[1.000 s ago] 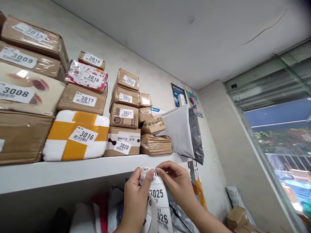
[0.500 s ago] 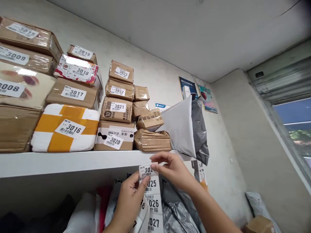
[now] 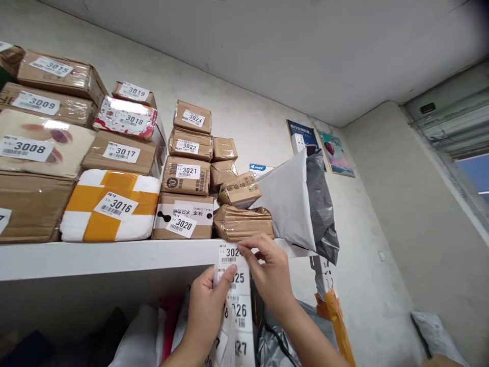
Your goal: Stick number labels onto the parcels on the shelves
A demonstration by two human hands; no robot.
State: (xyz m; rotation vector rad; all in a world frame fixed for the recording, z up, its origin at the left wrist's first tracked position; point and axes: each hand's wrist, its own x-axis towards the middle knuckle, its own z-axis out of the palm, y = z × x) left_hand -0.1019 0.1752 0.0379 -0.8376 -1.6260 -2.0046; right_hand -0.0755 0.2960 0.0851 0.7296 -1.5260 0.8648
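A long strip of white number labels (image 3: 242,285) hangs in front of the shelf edge, printed 3024 at the top and 3025, 3026 and 3027 below. My left hand (image 3: 208,311) grips the strip from its left side, thumb across the front near 3025. At the top right corner of the 3024 label, my right hand (image 3: 267,267) pinches the label's edge between thumb and fingertips. Just above, a taped brown parcel (image 3: 244,223) without a visible label lies on the shelf, with another brown box (image 3: 240,189) tilted on top of it.
Labelled boxes, such as the carton marked 3020 (image 3: 183,216) and the orange-and-white parcel (image 3: 110,206), are stacked along the white shelf (image 3: 114,257). Grey and white mailer bags (image 3: 294,199) lean at its right end. More bags (image 3: 135,336) fill the space below.
The view has shifted slightly, so the shelf contents appear further right. My hands have risen a little with the strip, and my right fingers have closed in on the 3024 label's corner.
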